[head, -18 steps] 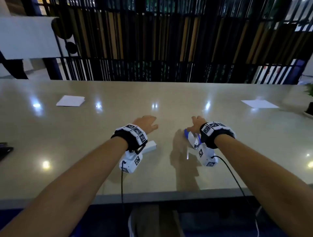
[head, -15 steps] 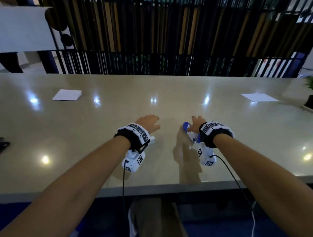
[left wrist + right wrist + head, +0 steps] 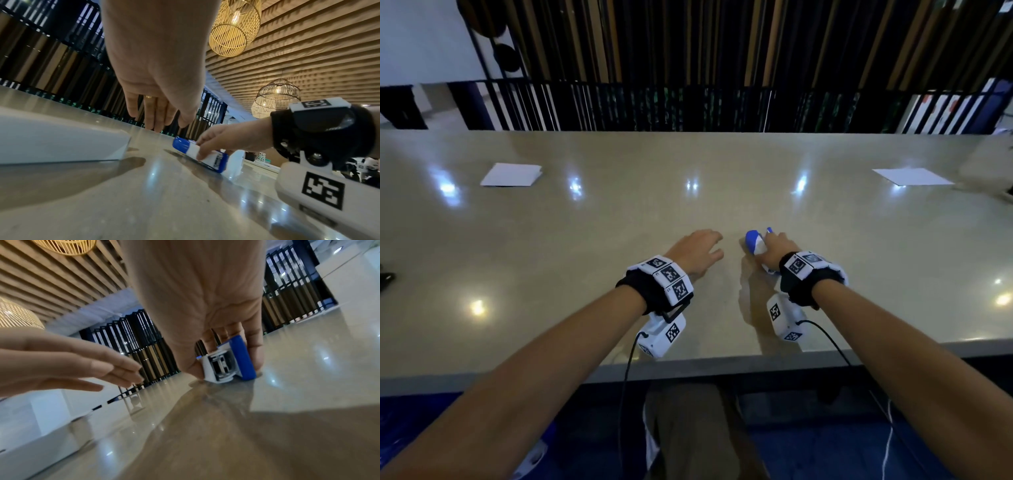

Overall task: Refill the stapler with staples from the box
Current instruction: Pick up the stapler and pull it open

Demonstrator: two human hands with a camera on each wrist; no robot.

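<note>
1. Since the earlier frames the right hand (image 3: 777, 248) has turned the stapler (image 3: 754, 242) more onto its side, and the left hand (image 3: 697, 248) has moved a little forward, so that it now covers the white box in the head view.
2. The right hand grips the blue and white stapler: in the right wrist view the thumb (image 3: 192, 369) presses the white side, and the other fingers are curled around the blue side (image 3: 244, 358).
3. The stapler touches the table (image 3: 825, 222) with its lower end; it is near the front edge, about the middle of the table's width. Its back end is turned to the right wrist camera, and some metal parts are seen inside.
4. The left hand holds nothing. Its fingers (image 3: 156, 113) are nearly straight and a little spread, and they hover above the table, just to the left of the stapler.
5. The white box (image 3: 61, 138) lies on the table below the left wrist, to the left of the stapler and apart from it. I cannot tell if it is open.
6. Two white sheets lie far back on the table: one sheet (image 3: 512, 174) toward the far left corner, another sheet (image 3: 912, 176) toward the far right corner.
</note>
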